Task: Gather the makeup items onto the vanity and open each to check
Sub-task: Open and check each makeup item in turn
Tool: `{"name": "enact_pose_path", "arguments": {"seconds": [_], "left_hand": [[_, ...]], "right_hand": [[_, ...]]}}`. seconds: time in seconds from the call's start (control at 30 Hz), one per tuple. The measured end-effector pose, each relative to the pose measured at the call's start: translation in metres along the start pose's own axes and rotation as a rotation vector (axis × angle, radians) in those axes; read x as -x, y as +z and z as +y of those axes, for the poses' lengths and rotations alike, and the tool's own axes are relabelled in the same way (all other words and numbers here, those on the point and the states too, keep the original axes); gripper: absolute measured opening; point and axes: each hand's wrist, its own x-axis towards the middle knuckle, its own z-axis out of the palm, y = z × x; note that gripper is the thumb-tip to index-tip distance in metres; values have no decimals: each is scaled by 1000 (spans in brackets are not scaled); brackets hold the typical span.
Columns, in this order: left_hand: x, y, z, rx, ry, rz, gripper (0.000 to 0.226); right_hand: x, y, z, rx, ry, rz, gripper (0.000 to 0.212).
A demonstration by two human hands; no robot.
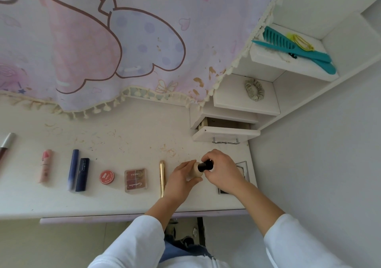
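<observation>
My left hand [181, 180] grips the beige body of a small foundation bottle [196, 170] held just above the white vanity top [127, 142]. My right hand [223, 169] has its fingers curled round the bottle's black cap [205, 166]. Whether the cap is loose cannot be seen. To the left, a row of makeup lies on the vanity: a gold tube [162, 178], an eyeshadow palette [136, 180], a red round tin [106, 177], a dark blue lipstick [82, 174], a blue pencil-like tube [73, 169], a pink tube [45, 165] and a silver-capped stick [6, 144] at the far left edge.
A small drawer [225, 134] stands pulled open at the back right. Shelves above hold a scrunchie [254, 90] and teal combs [292, 49]. A pastel cartoon cloth [115, 40] hangs behind the vanity. A dark framed item [242, 167] lies under my right wrist.
</observation>
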Motion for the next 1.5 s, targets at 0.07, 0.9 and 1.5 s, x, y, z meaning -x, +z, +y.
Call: {"name": "enact_pose_path", "arguments": {"seconds": [0.07,0.9,1.5], "left_hand": [[3,-2,0,2,-8,7,47],[38,-60,16,-11,-132,332,30],[88,-45,-5,-201,-522,222,30]], "right_hand": [[2,1,-2,-12,-13,7,32],[-17,-6,-50,-30,-179,40,35],[-44,92,-71,0,8,-257,23]]}}
